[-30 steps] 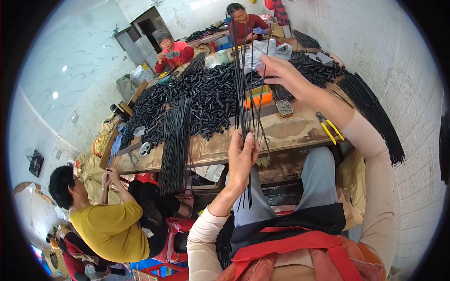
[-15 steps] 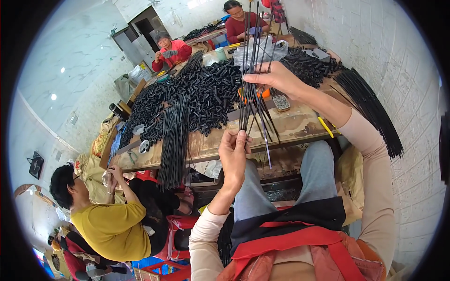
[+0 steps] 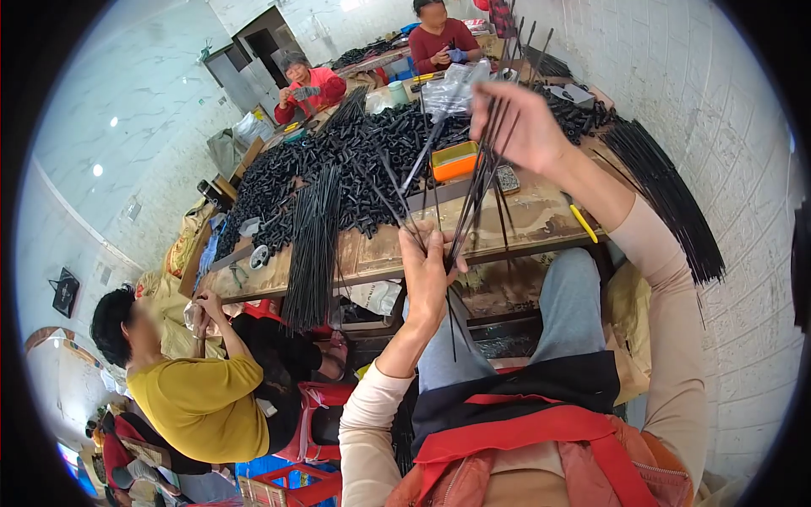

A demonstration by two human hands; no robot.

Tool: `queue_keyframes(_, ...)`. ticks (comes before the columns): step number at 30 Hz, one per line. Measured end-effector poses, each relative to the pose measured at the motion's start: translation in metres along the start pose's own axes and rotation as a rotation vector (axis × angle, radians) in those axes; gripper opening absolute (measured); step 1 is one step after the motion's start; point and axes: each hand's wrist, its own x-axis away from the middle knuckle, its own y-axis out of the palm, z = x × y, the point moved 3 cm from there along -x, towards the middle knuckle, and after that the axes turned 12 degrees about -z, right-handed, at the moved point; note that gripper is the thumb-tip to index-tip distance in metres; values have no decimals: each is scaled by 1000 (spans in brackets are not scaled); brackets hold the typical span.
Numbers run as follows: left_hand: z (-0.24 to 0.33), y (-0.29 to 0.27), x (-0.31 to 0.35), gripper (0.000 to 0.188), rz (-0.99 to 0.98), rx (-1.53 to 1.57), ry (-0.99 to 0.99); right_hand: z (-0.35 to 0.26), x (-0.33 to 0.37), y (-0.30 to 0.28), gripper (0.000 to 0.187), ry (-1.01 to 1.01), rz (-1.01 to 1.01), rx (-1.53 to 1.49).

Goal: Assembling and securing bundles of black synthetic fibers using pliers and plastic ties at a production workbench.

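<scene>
A loose bunch of thin black rods (image 3: 475, 190) stands fanned out over the near table edge. My left hand (image 3: 425, 275) pinches the rods low down, with thumb and fingers closed around them; several rods splay to the left and a few ends hang below the hand. Higher up, my right hand (image 3: 528, 127) curls its fingers around the part of the bunch that leans right. On the table behind my hands are an orange open box (image 3: 454, 162) and a small tray of tiny metal pieces (image 3: 508, 180).
A large heap of short black tubular parts (image 3: 338, 160) covers the wooden table (image 3: 363, 264). Bundles of black rods lie at left (image 3: 312, 245) and right (image 3: 667, 198). Yellow-handled pliers (image 3: 583, 221) rest at the edge. A person in yellow (image 3: 198, 401) sits left; two others work across the table.
My right hand has shifted right and slightly up, and the rods have spread from a narrow bunch into a wide fan. My left hand stays nearly in place, keeping its hold.
</scene>
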Motion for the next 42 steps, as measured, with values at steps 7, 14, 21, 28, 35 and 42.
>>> queue_keyframes(7,0,7,5,20,72,-90,-35,-30,-15,15,53,-283,265,-21)
queue_keyframes(14,6,11,1,27,-49,-101,-40,17,-1,6,42,-11,601,490)
queue_keyframes(21,-4,18,6,42,-388,305,-286,39,-14,19,41,260,336,129)
queue_keyframes(28,13,33,-11,43,-536,425,-278,19,-12,26,38,298,365,316)
queue_keyframes(35,25,28,-23,29,-436,116,-247,24,8,31,36,378,268,274)
queue_keyframes(42,16,14,-17,38,-523,421,-334,42,18,42,36,432,276,300)
